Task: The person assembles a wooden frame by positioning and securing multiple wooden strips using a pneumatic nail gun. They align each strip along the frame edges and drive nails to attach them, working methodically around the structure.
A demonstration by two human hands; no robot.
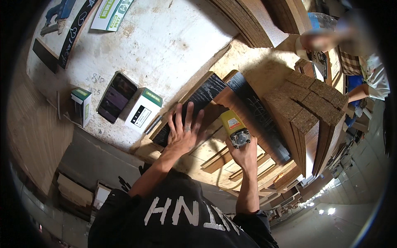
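Note:
My right hand (245, 155) is wrapped round a yellow pneumatic staple gun (233, 124) with a grey end cap. Its nose points at the joint where dark wooden boards meet; the tip itself is hard to see. My left hand (182, 131) lies flat with spread fingers on a black-grained board (204, 91), left of the gun. A second dark board (260, 120) with pale chalk-like marks runs from that corner toward the lower right. Between them shows a brown board face (227, 100). Narrow wooden strips (218, 160) lie below the boards.
Stacked thick boards (308, 107) rise close on the right, with more panels (264, 18) at the far side. A phone (117, 97) lies beside a white-and-green box (144, 109); another small box (81, 106) stands further left. Another person's arm (359, 93) shows at right.

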